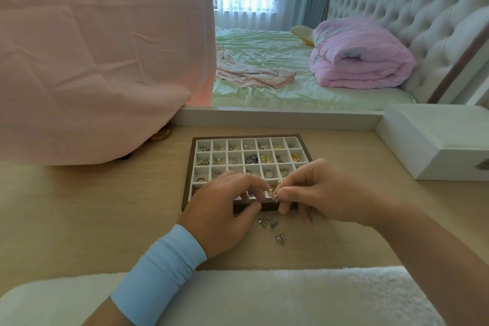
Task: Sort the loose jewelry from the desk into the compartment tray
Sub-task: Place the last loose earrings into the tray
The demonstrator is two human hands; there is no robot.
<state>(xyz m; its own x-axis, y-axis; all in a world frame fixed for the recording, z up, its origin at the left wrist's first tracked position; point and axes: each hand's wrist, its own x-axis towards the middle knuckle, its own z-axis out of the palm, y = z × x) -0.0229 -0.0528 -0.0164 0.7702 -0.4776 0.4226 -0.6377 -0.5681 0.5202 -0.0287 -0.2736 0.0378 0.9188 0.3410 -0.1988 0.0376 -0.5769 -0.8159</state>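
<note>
A brown-framed compartment tray (193, 156) with white cells sits mid-desk, and many cells hold small gold and silver pieces. Both hands hover over its near edge. My right hand (325, 193) pinches a small silver earring (275, 198) between thumb and forefinger above the front row. My left hand (225, 206) has its fingers curled toward the same spot, fingertips next to the earring; whether it grips anything I cannot tell. Loose silver pieces (267, 222) and another silver piece (280, 239) lie on the wooden desk (92, 206) just in front of the tray. The tray's front cells are hidden by my hands.
A white box (436, 145) stands at the right back of the desk. Pink cloth (92, 61) drapes over the left back, with a gold lid (161, 135) under its edge. A mirror behind reflects a bed. White fluffy fabric (264, 296) lies along the near edge.
</note>
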